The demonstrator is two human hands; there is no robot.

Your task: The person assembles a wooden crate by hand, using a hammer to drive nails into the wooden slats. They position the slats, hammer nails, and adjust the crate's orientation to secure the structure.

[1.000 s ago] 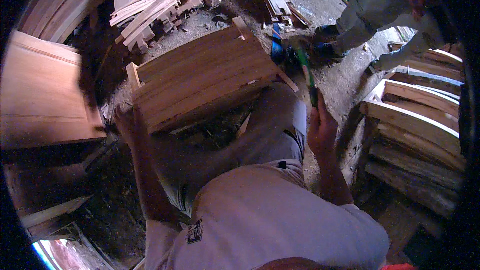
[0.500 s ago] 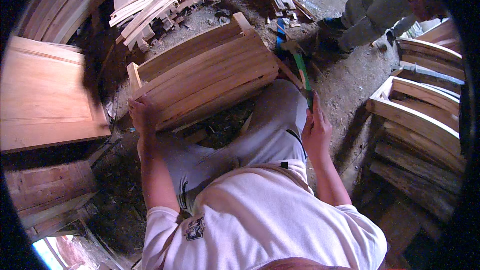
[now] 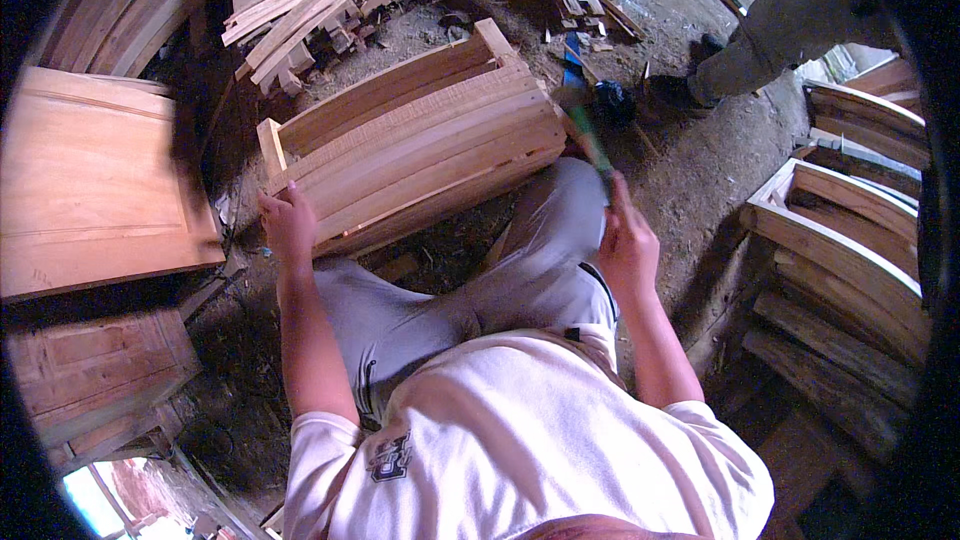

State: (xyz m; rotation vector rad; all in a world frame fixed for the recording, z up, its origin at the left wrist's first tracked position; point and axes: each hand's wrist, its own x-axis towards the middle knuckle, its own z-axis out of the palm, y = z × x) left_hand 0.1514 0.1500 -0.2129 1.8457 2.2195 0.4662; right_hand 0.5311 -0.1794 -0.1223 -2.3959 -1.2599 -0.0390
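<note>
A curved wooden frame [image 3: 420,155], built from stacked bent slats with short end pieces, lies tilted in front of my knees. My left hand [image 3: 289,225] is closed around its near left corner, with a finger along the top edge. My right hand [image 3: 630,248] grips a hammer with a green handle [image 3: 590,140]. Motion smears the hammer, and its head hangs close beside the frame's right end; I cannot tell whether they touch. My right hand is just above my right knee.
Scrap wood strips [image 3: 300,15] are heaped beyond the frame. A wooden panel [image 3: 95,180] stands at left. More curved frames [image 3: 840,230] are stacked at right. A co-worker's leg [image 3: 765,50] is at the far right, near a blue strip [image 3: 572,65] on the ground.
The hammer has swung left towards the frame's right end. My left hand has shifted slightly on the corner. The co-worker has moved to the right and stands differently.
</note>
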